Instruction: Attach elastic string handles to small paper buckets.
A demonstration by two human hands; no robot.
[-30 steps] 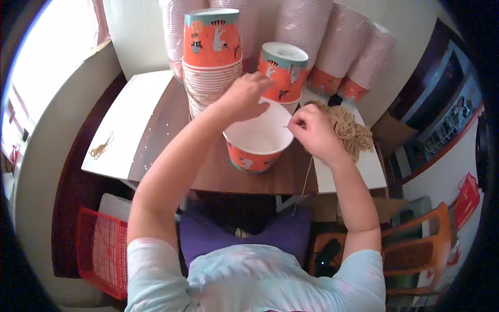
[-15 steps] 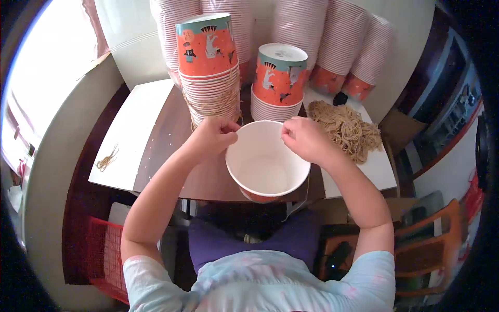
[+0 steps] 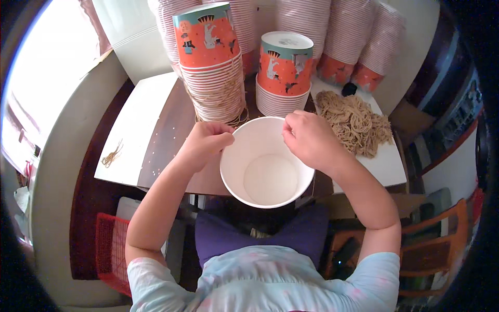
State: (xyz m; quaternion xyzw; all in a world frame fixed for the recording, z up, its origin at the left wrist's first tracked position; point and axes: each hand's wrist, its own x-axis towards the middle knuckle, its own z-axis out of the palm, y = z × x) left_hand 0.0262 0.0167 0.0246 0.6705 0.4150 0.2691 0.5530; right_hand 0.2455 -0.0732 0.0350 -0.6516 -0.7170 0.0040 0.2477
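Note:
A white-lined paper bucket (image 3: pixel 270 179) is tilted with its round mouth toward me, at the table's near edge. My left hand (image 3: pixel 205 146) pinches at its upper left rim, thumb and forefinger together. At the upper right rim, my right hand (image 3: pixel 311 140) is closed, fingertips over the edge. Whether a cord lies between the fingers of either hand is too small to tell. Just beyond stand two stacks of upturned buckets, a taller left stack (image 3: pixel 210 39) with tan cords looped around its lower rims and a shorter right stack (image 3: pixel 284 73), both orange and teal.
A heap of tan cords (image 3: pixel 356 122) lies on the table's right side, a small bunch of cords (image 3: pixel 112 155) on the left. Tall plastic-wrapped bucket stacks (image 3: pixel 351 41) line the back. A red basket (image 3: pixel 112 252) is low left, a wooden chair (image 3: pixel 436 242) low right.
The bucket has tipped further toward me and come nearer, showing more of its inside bottom. Both hands stay at its rim. The whole view has shifted slightly.

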